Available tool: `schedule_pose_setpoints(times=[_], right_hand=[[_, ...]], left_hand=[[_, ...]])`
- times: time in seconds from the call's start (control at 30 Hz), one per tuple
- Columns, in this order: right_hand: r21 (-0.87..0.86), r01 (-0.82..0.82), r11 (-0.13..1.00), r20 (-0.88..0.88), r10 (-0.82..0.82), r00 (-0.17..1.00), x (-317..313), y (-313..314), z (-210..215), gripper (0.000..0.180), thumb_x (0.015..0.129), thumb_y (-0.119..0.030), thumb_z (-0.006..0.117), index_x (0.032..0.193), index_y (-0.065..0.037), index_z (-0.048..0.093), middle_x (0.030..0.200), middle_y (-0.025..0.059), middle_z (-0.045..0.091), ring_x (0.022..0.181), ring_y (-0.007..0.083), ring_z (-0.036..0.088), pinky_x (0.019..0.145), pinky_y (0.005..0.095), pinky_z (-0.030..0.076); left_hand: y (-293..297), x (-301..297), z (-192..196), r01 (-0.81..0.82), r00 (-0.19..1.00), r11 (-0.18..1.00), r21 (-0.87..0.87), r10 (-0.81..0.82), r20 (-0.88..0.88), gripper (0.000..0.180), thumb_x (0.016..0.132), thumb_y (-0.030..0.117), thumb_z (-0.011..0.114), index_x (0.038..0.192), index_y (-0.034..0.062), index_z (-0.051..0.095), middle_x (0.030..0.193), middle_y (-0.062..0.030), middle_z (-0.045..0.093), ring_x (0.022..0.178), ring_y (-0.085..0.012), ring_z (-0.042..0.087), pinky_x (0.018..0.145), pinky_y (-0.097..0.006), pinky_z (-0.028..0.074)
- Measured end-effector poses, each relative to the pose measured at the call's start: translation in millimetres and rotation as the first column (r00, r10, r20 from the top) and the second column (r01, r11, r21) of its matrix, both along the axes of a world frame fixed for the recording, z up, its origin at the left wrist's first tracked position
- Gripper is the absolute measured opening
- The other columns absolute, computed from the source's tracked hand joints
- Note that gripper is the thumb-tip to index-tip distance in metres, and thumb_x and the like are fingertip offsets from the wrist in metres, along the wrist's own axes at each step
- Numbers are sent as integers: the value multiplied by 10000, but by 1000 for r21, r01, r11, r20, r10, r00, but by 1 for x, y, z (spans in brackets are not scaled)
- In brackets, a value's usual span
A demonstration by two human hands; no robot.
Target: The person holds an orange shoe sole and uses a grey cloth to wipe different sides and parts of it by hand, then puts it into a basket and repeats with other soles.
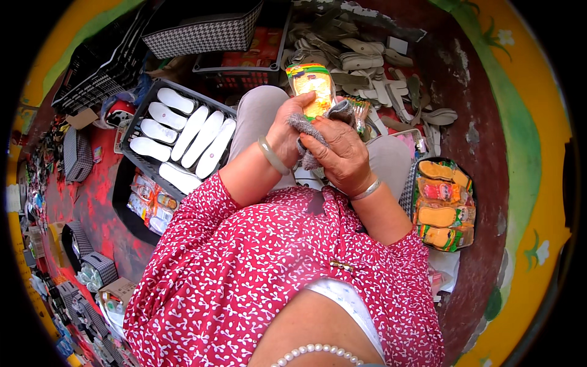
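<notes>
Holding a packet of yellow insoles (315, 82) to the right of the dark tray (153, 173) of white insoles (189, 133), with the left hand (286, 128) in a grip clamped on the packet's lower left edge. Pinching a fuzzy grey cloth (307, 126) at the packet's lower end with the right hand (345, 153), likewise clamped. Facing a heap of loose grey and white insoles (361, 59), right of the tray and partly beyond. Having bagged yellow insoles (438, 216) far right of the tray.
</notes>
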State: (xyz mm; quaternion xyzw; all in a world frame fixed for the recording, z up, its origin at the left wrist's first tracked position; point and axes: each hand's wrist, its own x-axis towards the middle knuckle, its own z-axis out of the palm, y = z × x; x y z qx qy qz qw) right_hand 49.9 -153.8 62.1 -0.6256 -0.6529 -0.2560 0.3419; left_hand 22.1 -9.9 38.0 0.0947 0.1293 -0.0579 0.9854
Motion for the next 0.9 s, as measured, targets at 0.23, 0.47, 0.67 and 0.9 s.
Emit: schedule_pose_setpoints(times=[0.23,0.47,0.67,0.9], right_hand=[[-11,-306,952,-66,305,950,-27,-1,13,282,730,-86,628,1011,-76,647,1025,171,609,919,283,632,794,363,525],[249,43,968,-958,239,161,1,-22,26,458,909,-356,525,1230,-35,465,1122,89,570,920,165,587,723,286,499],[604,-5,797,-741,559,-373,39,-25,17,594,897,-509,438,1283,-59,404,1385,173,352,1267,308,364,992,447,375],[616,72,785,-611,533,-585,38,-23,7,596,910,-505,408,1287,-45,381,1372,181,365,1260,329,374,1020,461,343]], left_hand=[[24,4,22,-343,935,937,68,333,121,445,933,229,311,1273,-57,336,1201,-249,507,1097,-369,518,954,-483,418],[47,-17,31,-453,873,880,139,407,269,373,873,178,503,1176,-32,446,1020,-172,584,925,-330,597,850,-457,485],[40,-23,12,-349,920,868,354,245,306,419,818,107,548,1200,-24,438,994,-151,585,846,-261,619,765,-390,520],[9,-27,25,-219,943,832,509,47,328,504,838,192,532,1270,-21,386,1126,-172,556,1035,-279,577,863,-406,488]])
